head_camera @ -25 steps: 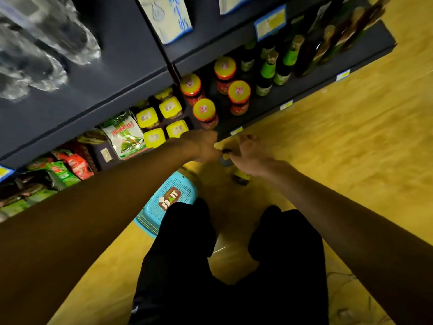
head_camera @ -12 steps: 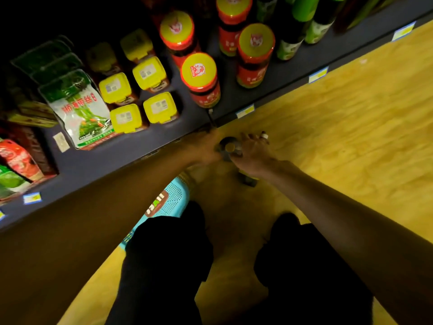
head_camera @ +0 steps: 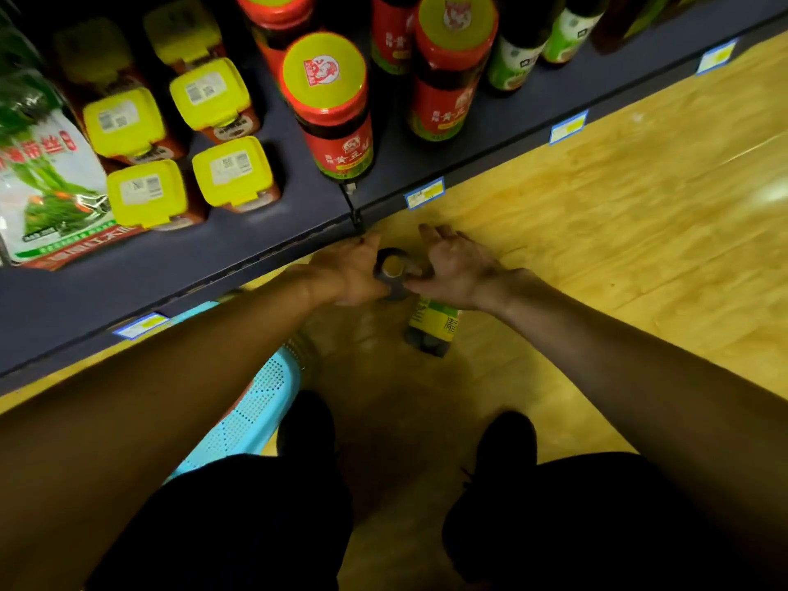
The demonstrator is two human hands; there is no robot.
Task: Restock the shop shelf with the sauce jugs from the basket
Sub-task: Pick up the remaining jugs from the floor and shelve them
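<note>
- Two dark-clothed knees sit nearest the camera, with a perforated blue basket point(head_camera: 251, 413) on the wooden floor point(head_camera: 618, 232) to their left; it shows less of itself than a second ago, when a white-on-brown label on its wall was in sight.
- Beyond the knees, both forearms reach forward to a dark sauce jug point(head_camera: 428, 324) standing on the floor just in front of the shelf edge, outside the basket.
- Left hand point(head_camera: 347, 273) wraps the left side of the jug's neck, fingers curled around it beside the yellow cap point(head_camera: 393, 264).
- Right hand point(head_camera: 458, 266) pinches the neck from the right with thumb and bent fingers, while its far fingers spread loosely above the floor.
- Yellow-green label on the jug carries Chinese characters, too partly hidden to read.
- Since the earlier frames, the view has closed in on the bottom shelf point(head_camera: 192, 266); upper shelves seen a second ago are out of sight, and the hands sit at the same jug.
- Blue and yellow price tags point(head_camera: 424, 193) line the shelf edge, their print unreadable.
- Farther left stand yellow-lidded tubs point(head_camera: 232, 172) with barcode stickers and a green vegetable packet point(head_camera: 47, 185) with red Chinese writing.
- Farther right, red-labelled jars point(head_camera: 328, 100) have yellow lids with a red emblem; green-labelled bottles point(head_camera: 518, 61) stand beyond.
</note>
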